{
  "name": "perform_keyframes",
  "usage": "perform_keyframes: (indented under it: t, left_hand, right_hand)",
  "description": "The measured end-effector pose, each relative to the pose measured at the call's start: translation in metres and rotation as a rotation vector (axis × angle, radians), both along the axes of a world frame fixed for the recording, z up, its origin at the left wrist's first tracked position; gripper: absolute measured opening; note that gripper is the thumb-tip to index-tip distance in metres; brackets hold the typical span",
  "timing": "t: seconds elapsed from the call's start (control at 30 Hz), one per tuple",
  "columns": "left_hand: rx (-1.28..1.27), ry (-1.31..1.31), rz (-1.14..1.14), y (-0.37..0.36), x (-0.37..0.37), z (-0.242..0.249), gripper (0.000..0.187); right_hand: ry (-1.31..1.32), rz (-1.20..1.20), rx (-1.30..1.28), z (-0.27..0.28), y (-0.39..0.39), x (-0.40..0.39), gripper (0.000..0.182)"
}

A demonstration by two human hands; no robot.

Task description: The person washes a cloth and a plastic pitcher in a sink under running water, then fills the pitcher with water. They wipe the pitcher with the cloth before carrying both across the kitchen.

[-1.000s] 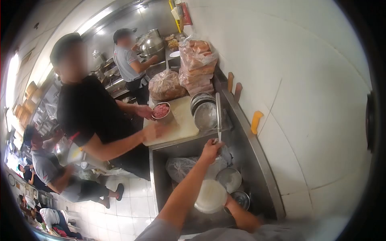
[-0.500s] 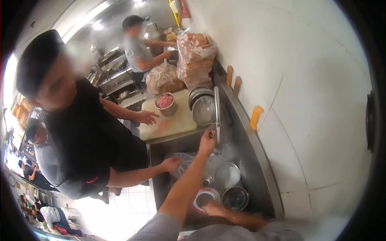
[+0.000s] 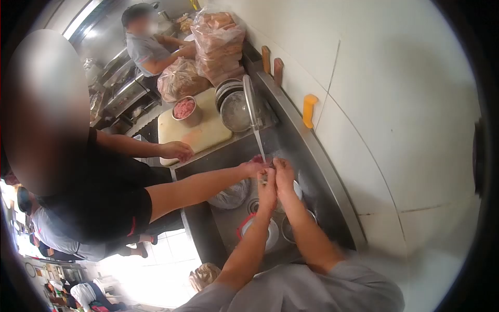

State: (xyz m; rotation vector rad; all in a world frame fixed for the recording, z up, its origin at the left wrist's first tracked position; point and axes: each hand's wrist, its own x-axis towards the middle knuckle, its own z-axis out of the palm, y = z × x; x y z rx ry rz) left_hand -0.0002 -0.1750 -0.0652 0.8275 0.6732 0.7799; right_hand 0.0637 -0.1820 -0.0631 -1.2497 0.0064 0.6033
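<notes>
My left hand (image 3: 266,191) and my right hand (image 3: 283,177) are close together over the sink, at the lower end of the water stream (image 3: 260,144) from the faucet (image 3: 249,99). The fingers of both are curled; something small and dark shows at them, too small to name. A co-worker's hand (image 3: 253,168) is under the same stream, against my fingers. Below my forearms, a white container with a red rim (image 3: 266,236) stands in the sink (image 3: 223,242), beside a metal bowl (image 3: 289,229) partly hidden by my right arm.
A co-worker in black (image 3: 104,182) stands at the left. Beyond the sink are a cutting board (image 3: 213,125), a pot of pink minced meat (image 3: 187,112), stacked metal bowls (image 3: 236,112) and bagged brown packages (image 3: 215,47). A yellow handle (image 3: 309,110) stands along the wall edge.
Water now runs from the faucet. My left hand has come down from the faucet, and my right has left the white container to join it. The co-worker's hand has reached into the stream.
</notes>
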Motion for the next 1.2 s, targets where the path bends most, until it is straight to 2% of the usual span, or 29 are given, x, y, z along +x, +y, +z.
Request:
perform_keyframes:
  t: [0.1,0.13,0.23,0.3,0.37,0.43,0.53,0.57,0.6,0.63,0.7,0.73,0.77,0.83,0.87,0.93,1.03,1.07,1.1,1.17,1.2]
  left_hand:
    - [-0.364,-0.206,-0.008,0.006,0.011,0.013,0.031]
    - [-0.399,-0.182,-0.088,0.011,0.012,-0.002,0.04]
    - [-0.417,-0.413,-0.221,0.014,0.022,-0.041,0.033]
    - [0.159,-0.146,-0.488,0.03,0.03,-0.066,0.031]
    - [0.113,-0.07,-0.762,0.042,0.032,-0.059,0.028]
    - [-0.59,-0.197,-1.016,0.042,0.036,0.0,0.025]
    - [-0.258,0.127,-1.302,0.042,0.043,0.063,0.023]
    - [-0.16,0.261,-1.367,0.042,0.044,0.072,0.023]
    - [-0.138,0.354,-1.437,0.042,0.046,0.073,0.021]
    - [0.026,0.418,-1.466,0.037,0.049,0.071,0.022]
    - [0.361,0.538,-1.504,0.024,0.056,0.067,0.023]
    - [0.674,0.475,-1.505,0.019,0.054,0.073,0.024]
    - [0.993,0.427,-1.449,0.014,0.052,0.077,0.026]
    - [1.04,0.467,-1.457,0.0,0.054,0.061,0.027]
    - [1.154,0.581,-1.448,-0.006,0.055,0.052,0.027]
    - [1.385,0.816,-1.42,-0.019,0.052,0.033,0.026]
    - [1.269,1.049,-1.18,-0.032,0.032,0.036,0.027]
    - [1.181,1.134,-1.147,-0.035,0.029,0.048,0.036]
    - [1.136,1.125,-1.088,-0.03,0.022,0.047,0.04]
    - [1.048,1.103,-0.95,-0.013,0.01,0.046,0.048]
    - [1.059,1.104,-0.901,0.003,0.002,0.054,0.054]
  right_hand:
    - [-0.31,-0.008,0.075,0.013,-0.015,-0.012,0.018]
    - [-0.326,-0.008,0.18,0.02,-0.019,-0.013,0.015]
    - [-0.774,-0.13,-0.007,0.045,-0.03,-0.013,0.003]
    - [-0.873,0.03,-0.073,0.05,-0.049,-0.016,0.008]
    - [-0.981,0.203,-0.085,0.051,-0.062,-0.019,0.011]
    - [-1.103,0.387,-0.046,0.051,-0.075,-0.023,0.012]
    - [-1.329,0.399,0.057,0.051,-0.075,-0.029,0.011]
    - [-1.382,0.405,0.09,0.05,-0.076,-0.034,0.011]
    - [-1.471,0.503,-0.033,0.036,-0.082,-0.037,0.009]
    - [-1.529,0.504,-0.043,0.035,-0.085,-0.038,0.009]
    - [-1.649,0.509,-0.06,0.037,-0.089,-0.035,0.009]
    - [-1.609,0.648,-0.21,0.025,-0.091,-0.039,0.015]
    - [-1.625,0.637,-0.226,0.015,-0.094,-0.042,0.018]
    - [-1.648,0.627,-0.253,0.015,-0.092,-0.042,0.023]
    - [-1.348,1.013,-0.457,0.02,-0.099,-0.044,0.028]
    - [-1.494,0.973,-0.49,0.002,-0.097,-0.047,0.023]
    - [-1.612,0.866,-0.439,-0.029,-0.097,-0.054,0.021]
    - [-1.635,0.819,-0.407,-0.023,-0.092,-0.058,0.022]
    - [-1.487,0.94,-0.419,-0.015,-0.088,-0.062,0.022]
    - [-1.196,1.173,-0.438,0.044,-0.073,-0.07,0.024]
    - [-1.33,1.133,-0.354,0.042,-0.07,-0.081,0.024]
